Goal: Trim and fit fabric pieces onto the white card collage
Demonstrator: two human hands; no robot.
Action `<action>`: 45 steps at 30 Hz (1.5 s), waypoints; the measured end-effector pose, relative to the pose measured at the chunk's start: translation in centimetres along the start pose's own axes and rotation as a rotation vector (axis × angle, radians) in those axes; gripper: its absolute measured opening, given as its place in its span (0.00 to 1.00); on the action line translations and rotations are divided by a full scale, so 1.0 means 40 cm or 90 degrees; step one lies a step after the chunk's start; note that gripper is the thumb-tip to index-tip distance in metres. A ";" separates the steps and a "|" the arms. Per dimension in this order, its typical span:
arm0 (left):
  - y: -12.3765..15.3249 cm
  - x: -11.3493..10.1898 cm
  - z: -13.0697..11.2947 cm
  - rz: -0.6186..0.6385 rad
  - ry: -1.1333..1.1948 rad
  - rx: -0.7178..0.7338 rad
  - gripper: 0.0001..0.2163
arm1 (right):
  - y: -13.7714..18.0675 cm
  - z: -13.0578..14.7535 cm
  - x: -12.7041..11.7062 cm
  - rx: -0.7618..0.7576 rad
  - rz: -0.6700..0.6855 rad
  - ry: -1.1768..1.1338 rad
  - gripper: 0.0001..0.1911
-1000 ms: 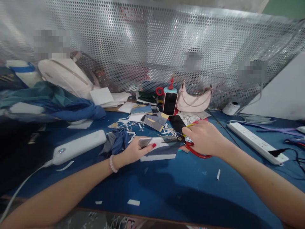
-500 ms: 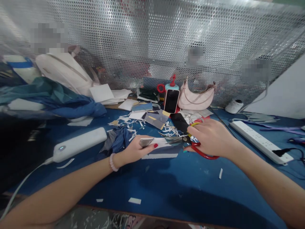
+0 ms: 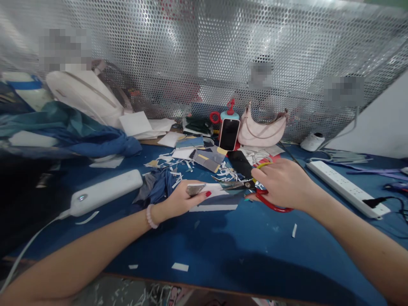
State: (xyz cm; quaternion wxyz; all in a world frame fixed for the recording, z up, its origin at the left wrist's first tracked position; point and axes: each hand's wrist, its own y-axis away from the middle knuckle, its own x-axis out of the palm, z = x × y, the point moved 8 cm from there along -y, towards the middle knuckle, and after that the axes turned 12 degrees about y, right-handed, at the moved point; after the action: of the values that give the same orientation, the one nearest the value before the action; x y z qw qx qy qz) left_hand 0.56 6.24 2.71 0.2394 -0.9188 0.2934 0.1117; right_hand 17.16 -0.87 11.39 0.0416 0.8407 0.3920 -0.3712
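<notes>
My right hand is closed round scissors with red and yellow handles. Their blades point left and lie across the edge of a white and grey-blue sheet; I cannot tell whether it is paper or cloth. Pinched in my left hand, the sheet is held by its left part just above the table, with the thumb on top. A small grey patch shows beside that thumb. Crumpled blue and grey cloth lies just behind my left hand.
White cut strips and flat grey-yellow pieces lie beyond my hands. A dark phone and an upright phone stand near a pink handbag. A white device lies left, a power strip right.
Both hands stay almost in place, still holding the sheet and the scissors. The scissor blades have shifted only slightly at the sheet's edge.
</notes>
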 end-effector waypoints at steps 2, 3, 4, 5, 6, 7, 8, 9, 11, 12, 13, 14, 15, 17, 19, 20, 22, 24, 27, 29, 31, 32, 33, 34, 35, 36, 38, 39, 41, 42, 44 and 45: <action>0.000 0.000 -0.002 0.000 -0.002 0.004 0.18 | -0.003 0.003 0.002 -0.005 0.017 -0.004 0.25; 0.000 0.000 -0.002 0.000 -0.003 0.006 0.18 | -0.005 0.005 0.003 -0.006 0.026 -0.004 0.25; -0.001 0.000 -0.003 0.000 -0.004 0.008 0.18 | -0.006 0.006 0.004 -0.007 0.035 -0.004 0.25; -0.001 0.000 -0.003 0.001 -0.005 0.009 0.18 | -0.008 0.007 0.005 -0.007 0.043 -0.003 0.25; -0.001 0.000 -0.003 0.001 -0.006 0.011 0.19 | -0.010 0.008 0.006 -0.006 0.052 -0.003 0.25; -0.002 0.001 -0.004 0.002 -0.007 0.012 0.19 | -0.012 0.008 0.007 -0.004 0.062 -0.003 0.25; -0.002 0.001 -0.004 0.003 -0.008 0.013 0.19 | -0.013 0.008 0.008 -0.001 0.073 -0.003 0.25; -0.002 0.001 -0.004 0.004 -0.009 0.014 0.19 | -0.015 0.008 0.010 0.002 0.086 -0.003 0.25; -0.002 0.001 -0.002 0.005 -0.011 0.016 0.19 | -0.017 0.008 0.013 0.008 0.110 0.000 0.24; -0.002 0.000 -0.001 0.005 -0.012 0.015 0.19 | -0.018 0.008 0.014 0.009 0.120 0.002 0.24; -0.001 0.000 0.002 0.004 -0.013 0.015 0.19 | -0.019 0.009 0.015 0.009 0.127 0.003 0.24; 0.000 -0.001 0.004 0.003 -0.013 0.014 0.20 | -0.019 0.009 0.015 0.008 0.129 0.005 0.23; 0.001 -0.002 0.006 0.003 -0.014 0.014 0.20 | -0.019 0.010 0.014 0.005 0.127 0.006 0.23; 0.002 -0.004 0.010 0.003 -0.013 0.015 0.20 | -0.018 0.011 0.012 0.000 0.115 0.009 0.22; 0.003 -0.004 0.013 0.004 -0.013 0.017 0.20 | -0.016 0.012 0.009 -0.005 0.096 0.010 0.21; 0.003 -0.004 0.013 0.006 -0.012 0.018 0.20 | -0.015 0.013 0.008 -0.008 0.085 0.010 0.21; 0.003 -0.003 0.013 0.008 -0.011 0.021 0.20 | -0.013 0.013 0.006 -0.010 0.065 0.012 0.21; 0.002 -0.002 0.012 0.010 -0.009 0.024 0.20 | -0.011 0.014 0.004 -0.010 0.050 0.015 0.20; 0.002 0.000 0.010 0.012 -0.004 0.028 0.20 | -0.008 0.015 0.003 -0.012 0.035 0.018 0.20; 0.001 0.000 0.010 0.014 0.000 0.028 0.20 | -0.007 0.016 0.000 -0.016 0.023 0.016 0.21; 0.001 0.001 0.010 0.014 0.004 0.027 0.20 | -0.006 0.016 -0.003 -0.018 0.007 0.017 0.22; 0.001 0.001 0.010 0.014 0.006 0.026 0.20 | -0.006 0.015 -0.005 -0.018 0.001 0.018 0.22; 0.002 0.001 0.010 0.014 0.008 0.025 0.20 | -0.006 0.015 -0.006 -0.019 -0.003 0.020 0.23; 0.002 0.001 0.011 0.014 0.011 0.024 0.20 | -0.006 0.015 -0.006 -0.018 -0.006 0.022 0.23; 0.002 0.001 0.011 0.014 0.013 0.023 0.20 | -0.006 0.016 -0.007 -0.018 -0.005 0.024 0.23; 0.002 0.001 0.011 0.014 0.017 0.021 0.20 | -0.007 0.017 -0.006 -0.018 -0.002 0.025 0.24; 0.002 0.003 0.010 0.017 0.024 0.019 0.20 | -0.010 0.021 -0.005 -0.019 0.016 0.019 0.24; 0.002 0.003 0.008 0.019 0.029 0.017 0.20 | -0.012 0.023 -0.003 -0.020 0.031 0.013 0.25; 0.000 0.006 0.004 0.028 0.038 0.016 0.19 | -0.019 0.029 0.002 -0.021 0.067 0.001 0.25; -0.001 0.008 0.000 0.034 0.043 0.016 0.19 | -0.022 0.032 0.004 -0.021 0.084 -0.001 0.25; -0.003 0.011 -0.006 0.044 0.055 0.017 0.19 | -0.029 0.036 0.007 -0.018 0.107 0.003 0.25; -0.003 0.012 -0.010 0.048 0.061 0.017 0.19 | -0.031 0.038 0.008 -0.016 0.114 0.007 0.25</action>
State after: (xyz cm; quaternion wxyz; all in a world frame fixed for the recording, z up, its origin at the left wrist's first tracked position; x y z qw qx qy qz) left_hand 1.05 5.91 2.93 0.2330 -0.9079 0.3407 0.0729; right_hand 15.55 -0.36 10.37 0.0832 0.8739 0.3202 -0.3561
